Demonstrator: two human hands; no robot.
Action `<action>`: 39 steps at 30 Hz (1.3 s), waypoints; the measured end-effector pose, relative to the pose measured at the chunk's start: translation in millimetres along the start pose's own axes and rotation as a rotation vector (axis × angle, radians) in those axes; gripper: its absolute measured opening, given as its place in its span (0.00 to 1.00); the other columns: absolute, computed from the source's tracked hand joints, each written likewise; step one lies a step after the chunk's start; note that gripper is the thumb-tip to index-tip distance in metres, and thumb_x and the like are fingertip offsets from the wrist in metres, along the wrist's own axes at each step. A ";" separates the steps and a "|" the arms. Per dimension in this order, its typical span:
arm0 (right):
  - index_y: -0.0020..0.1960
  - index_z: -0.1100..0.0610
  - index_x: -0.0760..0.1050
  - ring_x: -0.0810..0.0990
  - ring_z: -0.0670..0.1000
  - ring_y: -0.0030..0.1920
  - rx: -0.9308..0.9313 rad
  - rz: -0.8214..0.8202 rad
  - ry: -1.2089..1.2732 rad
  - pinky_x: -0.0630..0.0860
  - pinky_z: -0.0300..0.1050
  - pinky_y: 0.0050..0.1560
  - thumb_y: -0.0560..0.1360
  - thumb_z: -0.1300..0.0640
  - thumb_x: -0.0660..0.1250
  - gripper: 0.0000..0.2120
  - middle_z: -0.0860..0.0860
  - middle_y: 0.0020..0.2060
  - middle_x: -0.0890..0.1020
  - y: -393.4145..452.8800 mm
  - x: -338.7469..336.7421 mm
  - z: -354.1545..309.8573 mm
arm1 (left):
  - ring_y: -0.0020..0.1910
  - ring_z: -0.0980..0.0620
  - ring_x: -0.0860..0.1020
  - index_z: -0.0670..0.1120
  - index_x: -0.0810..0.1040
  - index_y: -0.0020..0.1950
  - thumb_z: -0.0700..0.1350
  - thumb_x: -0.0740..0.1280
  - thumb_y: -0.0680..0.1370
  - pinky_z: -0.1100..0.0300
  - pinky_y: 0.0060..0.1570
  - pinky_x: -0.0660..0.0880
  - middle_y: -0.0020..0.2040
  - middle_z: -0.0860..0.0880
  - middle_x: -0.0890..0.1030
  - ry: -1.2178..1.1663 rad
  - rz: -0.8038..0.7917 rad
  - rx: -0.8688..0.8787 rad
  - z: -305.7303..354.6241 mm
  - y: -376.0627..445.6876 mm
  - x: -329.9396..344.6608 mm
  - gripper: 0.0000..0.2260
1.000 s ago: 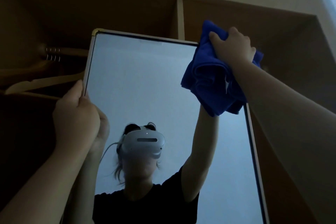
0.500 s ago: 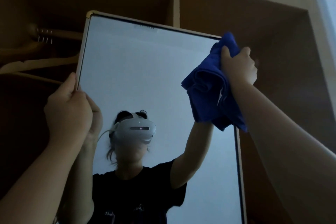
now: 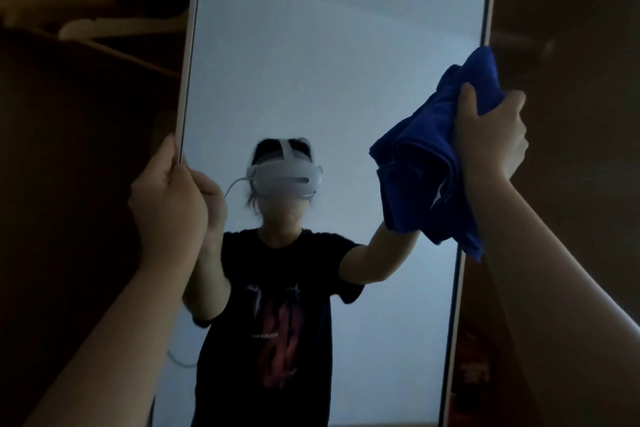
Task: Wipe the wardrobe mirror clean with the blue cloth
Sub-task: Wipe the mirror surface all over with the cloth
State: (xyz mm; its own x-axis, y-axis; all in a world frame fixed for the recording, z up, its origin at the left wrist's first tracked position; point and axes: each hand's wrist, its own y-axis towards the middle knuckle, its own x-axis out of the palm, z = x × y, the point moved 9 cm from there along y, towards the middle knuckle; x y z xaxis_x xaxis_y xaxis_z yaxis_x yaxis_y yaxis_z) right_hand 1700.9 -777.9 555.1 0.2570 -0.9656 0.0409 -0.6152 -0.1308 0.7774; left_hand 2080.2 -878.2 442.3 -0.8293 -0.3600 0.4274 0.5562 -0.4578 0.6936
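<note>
- Right hand (image 3: 490,139) has its grip clenched around a bunched blue cloth (image 3: 429,177), thumb up over the top of the wad and the rest of the fabric hanging below and to the inner side of the fist.
- Left hand (image 3: 168,194) grips the opposite long edge of the wardrobe mirror (image 3: 329,80), fingers wrapped round the pale frame, thumb along the front.
- Under the right grip, the cloth lies against the mirror's right edge, partly over the glass and partly over the frame; how firmly it presses there I cannot tell.
- Above that grip sits the mirror's top right corner; across from it, beyond the left hand, pale wooden hangers (image 3: 121,24) hang in the dark wardrobe.
- Handling, as a judgement: the cloth is soft, light and limp, so it will fold and trail; a flatter palm behind a wider pad of fabric would likely cover more glass than this tight wad does.
- The mirror looks stiff, smooth and breakable, and it seems able to swing or shift, which would explain the steadying hand; the frame edge is the sensible place to hold, since fingers on the glass would smear it.
- Wiping appears to be under way near the upper right; much of the glass below and toward the left grip probably remains.
</note>
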 end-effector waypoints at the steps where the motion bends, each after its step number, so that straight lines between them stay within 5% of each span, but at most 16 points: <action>1: 0.62 0.60 0.64 0.76 0.59 0.54 0.005 -0.004 0.010 0.65 0.47 0.49 0.78 0.41 0.56 0.24 0.57 0.55 0.77 -5.7 -0.1 5.2 | 0.67 0.55 0.70 0.48 0.70 0.69 0.39 0.54 0.80 0.59 0.68 0.65 0.68 0.50 0.74 0.036 0.002 -0.027 -6.4 -7.2 -5.3 0.19; 9: 0.61 0.58 0.65 0.74 0.55 0.45 0.073 -0.025 0.056 0.72 0.52 0.52 0.77 0.40 0.57 0.24 0.55 0.52 0.78 -62.3 -2.9 52.7 | 0.61 0.69 0.64 0.47 0.65 0.72 0.35 0.52 0.81 0.81 0.58 0.60 0.68 0.55 0.68 0.057 -0.052 -0.143 -32.2 -58.7 -31.1 0.21; 14: 0.62 0.57 0.65 0.73 0.52 0.44 0.159 -0.032 0.078 0.70 0.47 0.48 0.77 0.40 0.58 0.23 0.54 0.52 0.78 -107.5 -2.7 91.1 | 0.68 0.62 0.63 0.51 0.63 0.73 0.38 0.52 0.80 0.69 0.65 0.60 0.71 0.56 0.67 0.122 -0.112 -0.188 -53.2 -81.2 -46.0 0.22; 18: 0.62 0.58 0.65 0.73 0.51 0.44 0.211 -0.013 0.080 0.67 0.45 0.47 0.77 0.41 0.58 0.23 0.53 0.54 0.77 -141.5 -4.7 118.7 | 0.64 0.67 0.61 0.53 0.61 0.74 0.39 0.53 0.81 0.74 0.59 0.59 0.70 0.58 0.65 0.134 -0.161 -0.240 -66.1 -101.3 -54.3 0.22; 28: 0.61 0.56 0.65 0.75 0.51 0.44 0.305 -0.085 0.056 0.69 0.46 0.46 0.77 0.42 0.59 0.21 0.49 0.49 0.75 -205.8 -9.3 170.3 | 0.71 0.58 0.61 0.63 0.57 0.72 0.47 0.55 0.80 0.51 0.71 0.61 0.74 0.56 0.63 0.229 -0.224 -0.287 -104.6 -138.5 -75.9 0.22; 32: 0.62 0.55 0.65 0.76 0.51 0.46 0.320 -0.122 0.039 0.73 0.48 0.47 0.77 0.42 0.59 0.21 0.50 0.50 0.76 -231.9 -8.3 193.9 | 0.71 0.60 0.61 0.54 0.58 0.75 0.42 0.55 0.81 0.58 0.71 0.60 0.74 0.53 0.63 0.188 -0.207 -0.282 -108.5 -150.5 -80.7 0.23; 39: 0.65 0.57 0.64 0.76 0.51 0.47 0.377 -0.228 -0.020 0.74 0.49 0.50 0.78 0.45 0.59 0.21 0.50 0.50 0.75 -301.9 -9.2 248.3 | 0.72 0.54 0.65 0.48 0.60 0.75 0.40 0.55 0.80 0.53 0.71 0.63 0.73 0.48 0.66 0.275 -0.188 -0.320 -137.3 -193.0 -105.0 0.22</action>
State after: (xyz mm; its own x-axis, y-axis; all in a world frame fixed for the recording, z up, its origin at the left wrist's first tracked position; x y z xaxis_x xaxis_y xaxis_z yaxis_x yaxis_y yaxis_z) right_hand 1699.2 -785.4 164.1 0.4057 -0.9060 -0.1205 -0.7742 -0.4107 0.4816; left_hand 2067.3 -863.7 183.9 -0.8964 -0.4290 0.1114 0.4217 -0.7484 0.5119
